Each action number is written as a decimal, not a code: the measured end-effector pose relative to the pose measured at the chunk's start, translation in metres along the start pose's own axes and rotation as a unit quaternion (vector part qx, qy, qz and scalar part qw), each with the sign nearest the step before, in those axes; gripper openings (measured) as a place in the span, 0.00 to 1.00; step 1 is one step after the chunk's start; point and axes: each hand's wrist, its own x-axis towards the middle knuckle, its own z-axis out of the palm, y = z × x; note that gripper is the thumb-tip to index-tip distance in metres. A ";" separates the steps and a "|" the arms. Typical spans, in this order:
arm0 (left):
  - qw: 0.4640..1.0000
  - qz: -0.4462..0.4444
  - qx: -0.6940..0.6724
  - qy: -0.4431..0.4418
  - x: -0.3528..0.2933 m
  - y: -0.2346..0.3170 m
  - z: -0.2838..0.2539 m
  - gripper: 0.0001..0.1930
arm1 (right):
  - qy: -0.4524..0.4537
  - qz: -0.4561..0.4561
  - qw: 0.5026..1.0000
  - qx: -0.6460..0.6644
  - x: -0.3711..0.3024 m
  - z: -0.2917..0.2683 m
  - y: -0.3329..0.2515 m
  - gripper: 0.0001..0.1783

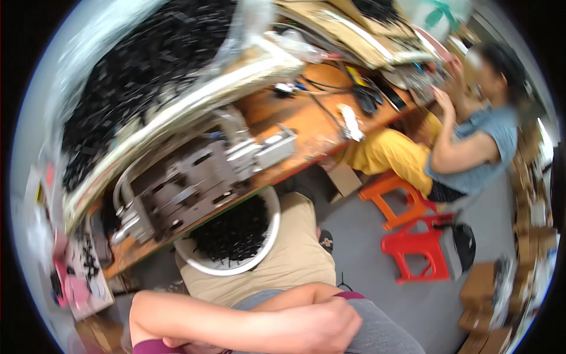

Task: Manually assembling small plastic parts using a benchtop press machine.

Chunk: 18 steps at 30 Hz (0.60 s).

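Note:
My arms are crossed low in front of my body. My left hand [339,324] lies at the lower middle, against my right arm near its maroon sleeve; its fingers are curled in, and anything inside them is hidden. The right forearm passes behind the left one. Only a bit of my right hand [175,341] shows beneath the left elbow, its fingers mostly hidden. A round white basket [276,227] with small black strip-like pieces [233,230] sits on my lap, touched by neither hand. Beyond it, a grey metal machine fixture [191,180] stands on the workbench [318,147].
A large plastic-lined box [177,121] of black pieces fills the upper left. Cables and a black tool [367,100] lie on the bench. At right, a person [471,141] sits working on an orange stool [395,197]. A red stool [415,251] and cardboard boxes [480,289] stand nearby.

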 end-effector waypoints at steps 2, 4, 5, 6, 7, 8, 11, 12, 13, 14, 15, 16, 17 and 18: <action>0.999 0.015 -0.019 0.036 0.010 -0.002 0.015 0.07 | -0.011 0.028 1.000 -0.006 0.006 0.002 0.003 0.20; 0.998 0.010 -0.023 0.064 0.016 -0.007 0.023 0.07 | -0.019 0.055 0.998 -0.022 0.010 0.007 0.007 0.20; 0.997 0.016 -0.026 0.075 0.025 -0.012 0.028 0.07 | -0.014 0.065 0.997 -0.033 0.009 0.007 0.005 0.19; 0.996 0.031 -0.030 0.080 0.036 -0.019 0.035 0.07 | -0.011 0.074 0.996 -0.047 0.007 0.005 0.002 0.19; 0.994 0.054 -0.036 0.082 0.046 -0.030 0.042 0.07 | 0.003 0.083 0.995 -0.059 0.004 -0.001 -0.001 0.19; 0.995 0.052 -0.026 0.081 0.049 -0.034 0.046 0.07 | -0.012 0.094 0.993 -0.072 0.004 0.005 -0.001 0.19; 0.997 0.035 0.000 0.074 0.045 -0.047 0.047 0.07 | -0.039 0.122 0.986 -0.108 0.007 0.010 -0.003 0.18; 0.997 0.027 0.008 0.075 0.043 -0.051 0.047 0.07 | -0.039 0.128 0.984 -0.117 0.010 0.009 -0.004 0.18; 0.997 0.020 0.018 0.076 0.039 -0.056 0.045 0.07 | -0.045 0.132 0.982 -0.126 0.012 0.008 -0.004 0.18; 0.997 0.013 0.025 0.076 0.035 -0.058 0.044 0.07 | -0.050 0.137 0.980 -0.133 0.015 0.006 -0.004 0.18; 0.997 0.000 0.033 0.076 0.030 -0.062 0.042 0.07 | -0.057 0.141 0.979 -0.138 0.017 0.004 -0.005 0.18; 0.996 -0.006 0.037 0.076 0.029 -0.066 0.041 0.07 | -0.059 0.144 0.977 -0.145 0.019 0.001 -0.006 0.17; 0.996 -0.009 0.040 0.076 0.026 -0.068 0.040 0.07 | -0.061 0.145 0.976 -0.150 0.021 0.000 -0.008 0.17; 0.996 -0.011 0.044 0.078 0.025 -0.071 0.039 0.07 | -0.065 0.147 0.975 -0.155 0.023 -0.002 -0.008 0.17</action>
